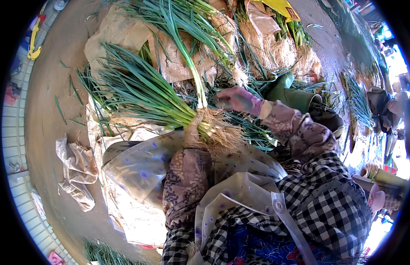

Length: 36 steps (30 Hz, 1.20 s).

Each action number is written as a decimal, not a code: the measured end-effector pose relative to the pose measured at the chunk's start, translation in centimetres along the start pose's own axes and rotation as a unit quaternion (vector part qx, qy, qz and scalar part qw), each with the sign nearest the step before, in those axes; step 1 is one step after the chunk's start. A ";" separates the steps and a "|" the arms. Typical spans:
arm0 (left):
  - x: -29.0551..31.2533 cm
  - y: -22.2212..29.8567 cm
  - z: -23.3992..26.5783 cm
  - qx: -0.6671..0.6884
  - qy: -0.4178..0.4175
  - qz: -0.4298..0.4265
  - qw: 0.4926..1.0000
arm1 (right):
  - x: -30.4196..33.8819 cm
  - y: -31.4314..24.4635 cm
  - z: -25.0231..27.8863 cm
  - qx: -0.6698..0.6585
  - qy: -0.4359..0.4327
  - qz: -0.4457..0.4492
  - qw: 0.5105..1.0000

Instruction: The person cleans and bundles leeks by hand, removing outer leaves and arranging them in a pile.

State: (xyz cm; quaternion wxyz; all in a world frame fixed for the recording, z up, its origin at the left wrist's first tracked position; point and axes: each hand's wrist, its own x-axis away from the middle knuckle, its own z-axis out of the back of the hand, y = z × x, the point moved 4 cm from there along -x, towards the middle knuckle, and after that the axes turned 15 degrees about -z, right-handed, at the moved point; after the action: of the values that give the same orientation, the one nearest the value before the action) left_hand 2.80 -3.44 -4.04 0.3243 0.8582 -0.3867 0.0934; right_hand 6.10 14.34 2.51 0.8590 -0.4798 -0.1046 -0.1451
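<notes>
My left hand (194,127), in a tan glove, is wrapped round a bunch of green onions (158,95) just above the roots. The long green leaves fan out to the far left, and the pale stringy roots (224,134) hang to the right of the hand. Across the bunch, a longer green onion stalk (194,73) stands with its white end by my left hand. My right hand (240,100), in a stained pink and grey glove, is just right of that white end. Motion smears its fingers, so its grip is unclear.
More green onions (187,20) and rooted bundles (275,48) lie ahead on brown sheeting. A green rubber boot (293,98) is beyond my right forearm. A clear spotted plastic apron (143,165) covers my lap. A crumpled plastic bag (77,170) lies on the ground at left.
</notes>
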 end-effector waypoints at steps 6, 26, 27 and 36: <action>-0.7 -0.6 1.9 -0.045 0.070 -0.034 0.996 | -1.6 -3.2 -3.6 -0.276 -0.013 -0.076 0.958; 0.0 5.4 -3.0 0.144 -0.070 -0.133 0.978 | -2.1 9.7 3.8 -0.428 0.187 -0.256 0.846; 0.1 5.5 -3.2 0.137 -0.077 -0.138 0.978 | -2.0 8.4 4.1 -0.195 0.214 -0.156 0.945; -0.8 0.4 0.2 -0.225 -0.072 -0.053 0.970 | -1.7 0.3 0.1 -0.416 -0.091 -0.140 0.894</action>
State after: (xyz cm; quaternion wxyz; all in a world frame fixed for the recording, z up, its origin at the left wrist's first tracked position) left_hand 1.95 -3.29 -4.31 0.4852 0.7870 -0.3736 -0.0752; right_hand 4.58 14.88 1.75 0.5381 -0.7850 -0.1787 -0.2495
